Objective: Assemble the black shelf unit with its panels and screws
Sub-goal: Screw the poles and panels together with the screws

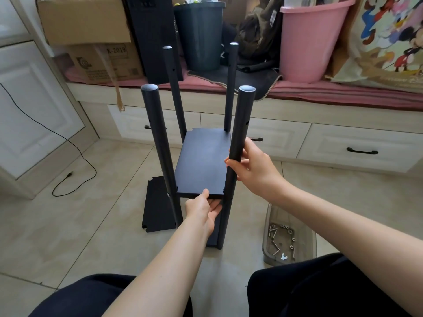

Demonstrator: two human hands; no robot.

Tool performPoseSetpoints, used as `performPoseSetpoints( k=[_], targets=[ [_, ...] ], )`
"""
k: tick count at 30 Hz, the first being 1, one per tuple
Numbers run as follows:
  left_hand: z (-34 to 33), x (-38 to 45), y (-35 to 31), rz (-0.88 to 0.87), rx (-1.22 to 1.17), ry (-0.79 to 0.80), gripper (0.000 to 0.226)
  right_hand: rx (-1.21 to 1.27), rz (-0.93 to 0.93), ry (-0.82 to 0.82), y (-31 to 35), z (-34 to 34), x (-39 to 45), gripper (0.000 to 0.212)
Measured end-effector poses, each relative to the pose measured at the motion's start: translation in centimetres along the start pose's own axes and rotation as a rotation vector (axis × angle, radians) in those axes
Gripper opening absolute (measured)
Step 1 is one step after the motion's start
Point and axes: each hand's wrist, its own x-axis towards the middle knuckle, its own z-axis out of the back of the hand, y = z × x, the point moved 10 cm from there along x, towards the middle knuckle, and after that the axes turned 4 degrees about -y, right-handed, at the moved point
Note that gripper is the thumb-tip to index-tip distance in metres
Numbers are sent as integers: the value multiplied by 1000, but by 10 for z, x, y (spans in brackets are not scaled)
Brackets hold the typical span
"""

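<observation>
1. Four black round metal posts (240,143) standing on the floor, flat black rectangular shelf panel (202,161) seated between them.
2. Left hand (203,211) pinching panel's near edge; right hand (249,165) wrapped around near-right post.
3. Left to do: spare black panel (155,202) on floor, screws in clear plastic tray (267,245).

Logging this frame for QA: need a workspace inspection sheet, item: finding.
Surface: tiled floor, beige.
Job's things: shelf panel sits between four upright black poles; near-right pole; spare panel flat on the floor; clear tray of screws at right.
Clutter: cardboard boxes, dark bin, pink bucket on the bench.
Grippers: left hand holds the panel's near edge, thumb on top; right hand grips the near-right pole.
Cables: black cable loose on the floor at left.
Surroundings: white drawers under the bench.
</observation>
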Motion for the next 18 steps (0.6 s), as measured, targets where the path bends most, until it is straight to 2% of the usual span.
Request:
performPoseSetpoints(
  k=[18],
  targets=[
    [-5,-4,6,4,-57,24,28,12,5,11,-5,8,1,18]
  ],
)
